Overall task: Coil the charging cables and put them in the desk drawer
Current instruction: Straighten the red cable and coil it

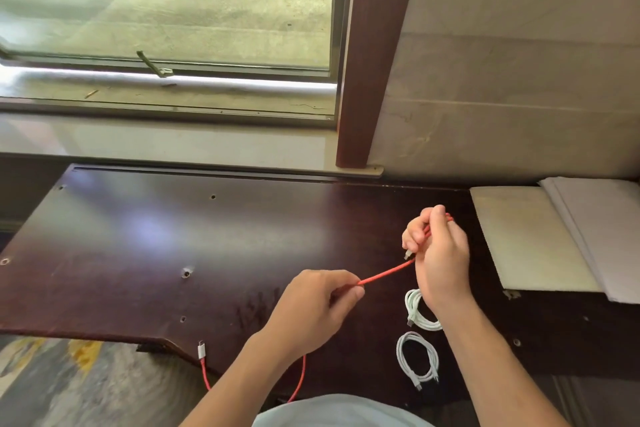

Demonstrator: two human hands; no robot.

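The person stands at a dark wooden desk [145, 236] under the window, winding a red cable [386, 274]. The right hand [438, 253] is closed around the loops gathered so far, one metal plug poking out below the fingers, while the left hand [317, 302] pinches the cable and holds it taut between the two. The rest of the red cable hangs off the desk's front edge, its white plug [202, 349] resting at the rim. Two white cables [417, 359] already lie coiled near the right forearm. To do this well, I'd say feed each loop the same size into the right hand, let the cable slide through the left pinch without twisting, and mind the dangling end doesn't snag. No drawer shows from here.
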